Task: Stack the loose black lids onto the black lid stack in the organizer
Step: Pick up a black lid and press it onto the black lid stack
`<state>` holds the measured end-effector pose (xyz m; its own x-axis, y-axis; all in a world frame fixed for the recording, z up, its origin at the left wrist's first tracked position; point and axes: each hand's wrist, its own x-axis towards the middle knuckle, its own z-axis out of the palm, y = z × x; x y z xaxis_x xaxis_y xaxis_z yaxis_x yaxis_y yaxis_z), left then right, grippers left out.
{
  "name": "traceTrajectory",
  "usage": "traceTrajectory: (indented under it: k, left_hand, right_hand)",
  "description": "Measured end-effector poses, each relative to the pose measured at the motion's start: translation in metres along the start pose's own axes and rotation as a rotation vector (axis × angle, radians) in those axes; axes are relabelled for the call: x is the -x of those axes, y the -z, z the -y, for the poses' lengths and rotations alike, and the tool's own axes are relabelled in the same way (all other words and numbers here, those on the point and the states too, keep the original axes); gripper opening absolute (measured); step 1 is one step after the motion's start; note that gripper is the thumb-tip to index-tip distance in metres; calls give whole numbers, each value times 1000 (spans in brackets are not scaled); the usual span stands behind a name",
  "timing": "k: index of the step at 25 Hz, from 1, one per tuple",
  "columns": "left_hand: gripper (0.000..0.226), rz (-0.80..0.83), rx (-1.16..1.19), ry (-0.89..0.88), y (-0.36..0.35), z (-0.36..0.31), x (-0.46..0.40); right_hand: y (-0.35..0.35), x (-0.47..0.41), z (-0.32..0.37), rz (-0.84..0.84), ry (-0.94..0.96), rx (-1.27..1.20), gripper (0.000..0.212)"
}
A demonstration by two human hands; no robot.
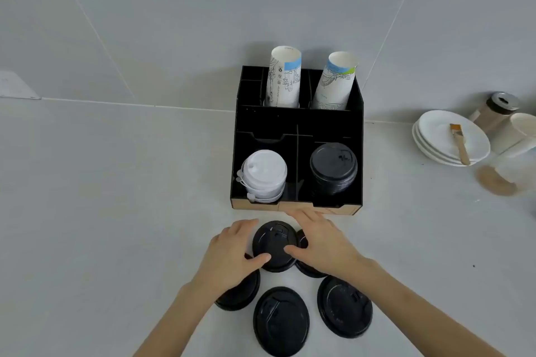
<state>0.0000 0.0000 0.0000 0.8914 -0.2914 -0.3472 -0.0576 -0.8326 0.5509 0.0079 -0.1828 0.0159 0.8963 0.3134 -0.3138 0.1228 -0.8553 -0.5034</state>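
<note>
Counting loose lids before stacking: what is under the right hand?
The right hand covers most of a black lid; only its edges show. Its thumb rests on the centre lid. Anything else beneath is hidden.

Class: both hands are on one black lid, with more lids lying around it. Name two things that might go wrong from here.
1. The held lid overlaps neighbours under the left hand and right hand; lifting may drag them.
2. The black stack stands beside the white stack; a careless drop could land there.
</note>
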Motion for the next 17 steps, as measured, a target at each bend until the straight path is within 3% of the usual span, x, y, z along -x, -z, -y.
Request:
traceTrajectory:
  k: [7,17]
  left_hand:
    - [69,61,-58,24,-17,6,-11]
    - [71,23,-29,-21,-16,2,-11]
  right_hand:
    - [-22,-3,-10,68,36,-4,67]
    - [-24,2,-10,-17,35,-103,64]
